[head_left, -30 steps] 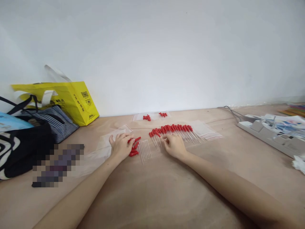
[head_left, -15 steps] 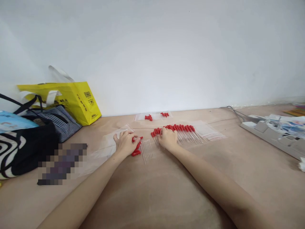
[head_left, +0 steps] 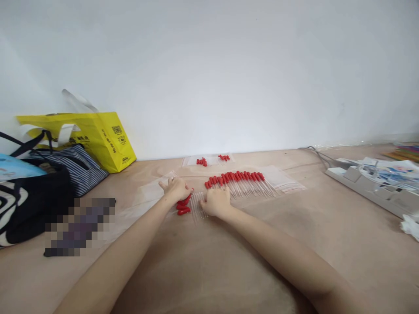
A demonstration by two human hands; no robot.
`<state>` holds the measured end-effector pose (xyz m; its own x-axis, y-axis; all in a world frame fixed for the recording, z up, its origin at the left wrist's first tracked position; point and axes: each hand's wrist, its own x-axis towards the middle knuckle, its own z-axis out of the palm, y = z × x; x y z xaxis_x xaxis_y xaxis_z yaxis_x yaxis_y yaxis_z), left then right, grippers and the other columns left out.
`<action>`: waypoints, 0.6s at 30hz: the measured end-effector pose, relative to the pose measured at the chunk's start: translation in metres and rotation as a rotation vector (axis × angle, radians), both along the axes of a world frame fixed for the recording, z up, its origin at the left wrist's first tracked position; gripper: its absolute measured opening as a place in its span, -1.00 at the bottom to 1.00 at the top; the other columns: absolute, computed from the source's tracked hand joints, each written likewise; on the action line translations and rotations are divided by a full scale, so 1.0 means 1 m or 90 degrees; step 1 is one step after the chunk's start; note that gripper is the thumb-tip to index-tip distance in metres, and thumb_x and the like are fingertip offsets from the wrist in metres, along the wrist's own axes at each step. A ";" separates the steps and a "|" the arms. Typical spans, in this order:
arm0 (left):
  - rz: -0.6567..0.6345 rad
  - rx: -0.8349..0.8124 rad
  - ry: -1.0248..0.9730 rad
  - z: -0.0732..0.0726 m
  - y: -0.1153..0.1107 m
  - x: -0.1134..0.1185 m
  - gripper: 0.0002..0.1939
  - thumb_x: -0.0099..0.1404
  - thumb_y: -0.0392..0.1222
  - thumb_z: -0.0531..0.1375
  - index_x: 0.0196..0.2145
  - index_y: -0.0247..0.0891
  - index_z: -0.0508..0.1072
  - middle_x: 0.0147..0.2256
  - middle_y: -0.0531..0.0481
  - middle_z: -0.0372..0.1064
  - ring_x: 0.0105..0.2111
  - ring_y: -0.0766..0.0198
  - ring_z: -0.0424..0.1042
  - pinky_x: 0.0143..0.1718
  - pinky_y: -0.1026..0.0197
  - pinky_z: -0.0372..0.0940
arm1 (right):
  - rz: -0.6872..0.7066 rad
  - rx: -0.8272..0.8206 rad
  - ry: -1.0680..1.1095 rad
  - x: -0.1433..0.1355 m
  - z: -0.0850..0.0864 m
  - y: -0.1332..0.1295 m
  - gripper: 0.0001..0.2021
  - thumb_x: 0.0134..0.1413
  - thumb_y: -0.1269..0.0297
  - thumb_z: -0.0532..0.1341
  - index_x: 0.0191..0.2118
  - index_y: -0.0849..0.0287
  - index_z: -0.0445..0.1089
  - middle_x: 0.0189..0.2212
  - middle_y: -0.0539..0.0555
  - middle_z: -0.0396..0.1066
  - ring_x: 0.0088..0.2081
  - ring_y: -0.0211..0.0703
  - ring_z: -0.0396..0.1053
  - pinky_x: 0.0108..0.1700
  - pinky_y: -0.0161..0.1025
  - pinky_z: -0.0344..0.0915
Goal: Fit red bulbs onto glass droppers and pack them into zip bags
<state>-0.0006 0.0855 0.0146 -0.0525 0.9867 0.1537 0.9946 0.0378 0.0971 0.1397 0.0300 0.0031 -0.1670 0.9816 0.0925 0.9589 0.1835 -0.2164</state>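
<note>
My left hand [head_left: 177, 189] is closed, with a bit of red rubber bulb showing at its fingertips. Beneath and beside it lie several loose red rubber bulbs [head_left: 183, 212]. My right hand [head_left: 216, 201] is curled with its fingertips down on a row of bare glass tubes [head_left: 196, 205]; the fingers seem to pinch one tube, though they partly hide it. Beyond that hand, several glass droppers with red bulbs [head_left: 244, 176] lie side by side in a slanting row. A clear plastic bag [head_left: 155, 190] lies under and behind my left hand.
Another flat bag with red bulbs [head_left: 201, 162] lies near the wall. A second clear bag [head_left: 284, 179] is right of the dropper row. At left stand a yellow bag [head_left: 108, 139], a striped pouch [head_left: 78, 170] and a black bag [head_left: 39, 209]. A white power strip [head_left: 366, 187] lies right.
My right hand has moved from the dropper row left and nearer, onto the bare tubes. One more red-bulbed dropper shows where it was. My left hand has stayed by the loose bulbs, fingers drawn closer.
</note>
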 end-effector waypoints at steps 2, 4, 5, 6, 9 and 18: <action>-0.012 0.028 -0.004 0.000 -0.002 0.000 -0.75 -0.02 -0.01 0.19 -0.69 -0.20 0.43 -0.34 -0.19 0.41 -0.14 -0.17 0.23 -0.12 -0.36 -0.11 | -0.002 -0.004 0.004 -0.001 -0.001 0.001 -0.69 -0.01 0.16 0.04 -0.34 0.26 0.43 -0.35 0.23 0.45 -0.28 -0.06 0.36 -0.09 -0.06 -0.03; -0.028 0.070 -0.012 0.001 -0.006 0.001 -0.74 0.04 -0.02 0.14 -0.65 -0.21 0.43 -0.33 -0.20 0.41 -0.14 -0.17 0.23 -0.13 -0.37 -0.11 | 0.000 -0.014 0.003 -0.002 -0.001 0.002 -0.71 0.00 0.20 0.04 -0.34 0.26 0.43 -0.33 0.23 0.44 -0.27 -0.05 0.36 -0.10 -0.05 -0.02; -0.039 0.095 -0.017 0.001 -0.008 0.001 -0.74 0.07 -0.02 0.11 -0.61 -0.21 0.44 -0.30 -0.20 0.40 -0.13 -0.16 0.23 -0.12 -0.36 -0.12 | 0.001 -0.019 0.001 -0.003 0.000 0.002 -0.72 0.00 0.22 0.03 -0.35 0.25 0.43 -0.33 0.23 0.44 -0.27 -0.05 0.36 -0.10 -0.05 -0.02; -0.052 0.123 -0.023 0.002 -0.011 0.002 -0.75 0.11 -0.03 0.09 -0.56 -0.21 0.44 -0.28 -0.18 0.40 -0.11 -0.14 0.22 -0.10 -0.35 -0.12 | 0.003 -0.023 -0.003 -0.003 0.000 0.001 -0.73 0.01 0.23 0.03 -0.35 0.25 0.43 -0.33 0.23 0.44 -0.27 -0.05 0.37 -0.09 -0.04 -0.02; -0.102 0.191 -0.037 0.001 -0.025 0.007 -0.80 0.20 -0.10 0.02 -0.39 -0.19 0.39 -0.25 -0.09 0.40 -0.10 0.03 0.24 0.00 -0.23 -0.16 | 0.011 -0.024 -0.010 -0.003 0.002 -0.001 -0.73 0.03 0.24 0.02 -0.35 0.24 0.43 -0.33 0.24 0.44 -0.27 -0.06 0.37 -0.09 -0.05 -0.02; -0.346 0.260 -0.067 -0.028 -0.071 0.013 -0.89 0.23 -0.17 0.03 -0.39 -0.18 0.33 -0.38 0.06 0.43 -0.26 0.18 0.34 0.02 -0.14 -0.21 | 0.044 0.000 -0.035 0.033 0.009 -0.016 -0.72 0.09 0.32 -0.03 -0.33 0.31 0.41 -0.26 0.30 0.41 -0.20 0.01 0.32 -0.13 -0.08 0.03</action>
<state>0.0122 0.0146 -0.0130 0.3987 0.7416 0.5396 0.8467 -0.5237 0.0942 0.1730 0.0136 0.0125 -0.2393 0.9676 0.0808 0.9543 0.2497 -0.1644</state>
